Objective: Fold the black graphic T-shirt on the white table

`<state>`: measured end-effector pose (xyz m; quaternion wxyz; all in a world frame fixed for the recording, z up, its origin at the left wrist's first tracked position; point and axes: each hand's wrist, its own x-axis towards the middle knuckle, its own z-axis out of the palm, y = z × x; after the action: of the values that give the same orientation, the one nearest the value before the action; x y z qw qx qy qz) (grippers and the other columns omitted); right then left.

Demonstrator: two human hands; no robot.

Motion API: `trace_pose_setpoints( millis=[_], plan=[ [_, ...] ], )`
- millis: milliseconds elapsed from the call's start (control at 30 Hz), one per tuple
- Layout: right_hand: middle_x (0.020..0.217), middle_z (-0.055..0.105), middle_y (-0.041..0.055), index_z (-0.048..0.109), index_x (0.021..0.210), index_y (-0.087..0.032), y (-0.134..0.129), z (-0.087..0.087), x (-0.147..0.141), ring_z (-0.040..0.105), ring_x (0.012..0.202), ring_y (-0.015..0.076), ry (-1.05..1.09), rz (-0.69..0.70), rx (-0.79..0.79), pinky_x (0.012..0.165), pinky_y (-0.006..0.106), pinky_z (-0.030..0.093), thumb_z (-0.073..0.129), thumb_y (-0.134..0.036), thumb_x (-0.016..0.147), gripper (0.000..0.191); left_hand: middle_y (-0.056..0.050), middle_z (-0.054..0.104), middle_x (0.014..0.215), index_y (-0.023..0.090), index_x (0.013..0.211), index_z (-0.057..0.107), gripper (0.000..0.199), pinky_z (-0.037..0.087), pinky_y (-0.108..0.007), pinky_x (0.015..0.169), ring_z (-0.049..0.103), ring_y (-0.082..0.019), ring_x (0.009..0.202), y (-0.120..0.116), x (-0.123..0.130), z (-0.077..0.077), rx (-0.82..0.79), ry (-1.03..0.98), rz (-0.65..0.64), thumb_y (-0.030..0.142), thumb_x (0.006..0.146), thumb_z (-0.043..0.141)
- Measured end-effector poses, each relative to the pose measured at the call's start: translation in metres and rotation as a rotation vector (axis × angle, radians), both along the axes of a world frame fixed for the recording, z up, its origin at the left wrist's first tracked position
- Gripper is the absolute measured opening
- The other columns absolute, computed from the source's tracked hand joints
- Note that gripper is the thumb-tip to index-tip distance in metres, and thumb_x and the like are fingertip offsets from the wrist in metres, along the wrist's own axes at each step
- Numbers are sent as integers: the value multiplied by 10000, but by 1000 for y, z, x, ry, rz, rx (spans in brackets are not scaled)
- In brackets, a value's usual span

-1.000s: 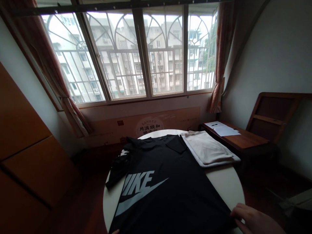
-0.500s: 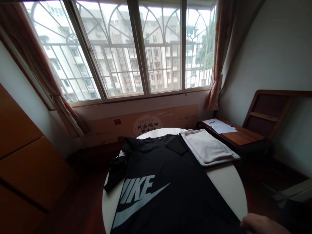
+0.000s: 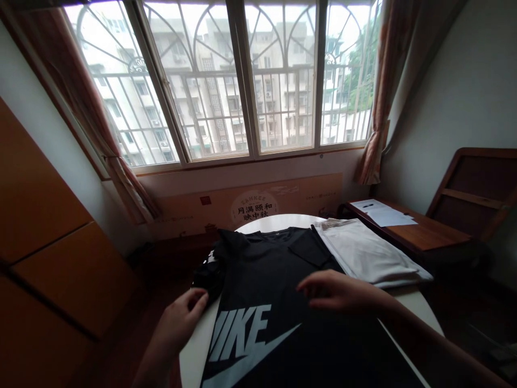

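Note:
A black T-shirt [image 3: 278, 280] with large grey lettering lies spread on the round white table [image 3: 194, 350], its collar toward the window. My left hand [image 3: 183, 315] is at the table's left edge, thumb and fingers close together beside a bunched dark garment [image 3: 207, 274]; whether it grips any cloth is unclear. My right hand [image 3: 327, 291] is over the middle of the shirt, fingers loosely curled and apart, with nothing in them. Folded light-coloured clothes [image 3: 363, 250] lie to the right of the shirt.
Behind the table stands a printed cardboard panel [image 3: 291, 199] under the barred window. To the right is a wooden bench [image 3: 432, 231] with white papers [image 3: 382, 212] on it. Orange-brown cabinet doors [image 3: 48, 242] are at the left.
My left hand has come into view at the left. My right hand has moved from the lower right corner to above the shirt. The view has shifted, so the scene sits further right.

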<state>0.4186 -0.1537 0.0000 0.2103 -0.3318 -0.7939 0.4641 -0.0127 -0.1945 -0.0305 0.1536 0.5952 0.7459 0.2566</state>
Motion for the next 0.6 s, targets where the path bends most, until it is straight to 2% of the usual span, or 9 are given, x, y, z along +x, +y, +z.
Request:
trace_pose_setpoints(
  millis=[33,100,133,167,267,367,433,533,600],
  plan=[
    [1046,721,63,713,1189,-208,31,4,-28,675,941,223,178,15,-157,844,341,534,747,-325,792,415,-61,768,1039,244,1061,727,402,533,-331,809,710,-266,959,33,5,10,52,0,26,516,874,497],
    [1051,711,72,682,1169,-167,86,0,-85,687,934,221,600,-88,-507,834,361,545,750,-254,790,395,-86,762,1020,194,1091,697,354,518,-328,795,705,-260,931,97,13,22,92,11,77,425,887,526],
    [1030,715,76,670,1143,-152,110,-6,-112,693,929,216,809,-195,-701,858,368,542,721,-187,801,348,-99,759,1024,171,1087,685,330,513,-324,787,702,-260,931,126,14,25,93,15,93,389,885,541],
    [943,717,66,668,1069,-146,130,-14,-136,698,877,209,1002,-374,-895,850,371,544,681,-128,799,270,-107,757,1033,156,1072,676,315,510,-322,787,699,-263,941,151,13,25,93,18,102,379,884,555],
    [794,653,-3,580,962,-201,169,-39,-193,669,772,137,1123,-585,-1009,817,294,537,505,-125,896,126,-128,749,1047,152,1007,653,281,504,-345,807,687,-300,1005,200,2,15,-6,90,169,391,873,594],
    [733,596,-18,512,885,-226,187,-64,-226,635,712,125,1168,-696,-1085,784,269,522,443,-132,910,119,-163,755,995,156,914,650,272,517,-392,774,697,-353,980,218,-13,1,-78,115,208,396,791,689],
    [751,597,-17,501,888,-234,194,-78,-241,635,726,121,1209,-726,-1120,796,260,515,435,-147,906,111,-157,762,980,169,898,657,248,527,-383,755,709,-342,944,222,-19,-8,-69,99,190,343,740,736],
    [824,629,-6,526,940,-241,200,-97,-257,655,800,121,1264,-722,-1151,848,267,508,437,-177,896,118,-125,762,1029,178,1019,665,283,538,-338,764,716,-285,932,220,-22,-15,12,69,140,229,743,704],
    [876,652,6,555,979,-244,203,-108,-267,667,858,131,1285,-698,-1165,888,290,501,444,-207,894,144,-121,752,1053,163,1122,649,354,543,-324,794,713,-257,938,217,-21,-14,83,49,108,191,769,656]
  ],
)
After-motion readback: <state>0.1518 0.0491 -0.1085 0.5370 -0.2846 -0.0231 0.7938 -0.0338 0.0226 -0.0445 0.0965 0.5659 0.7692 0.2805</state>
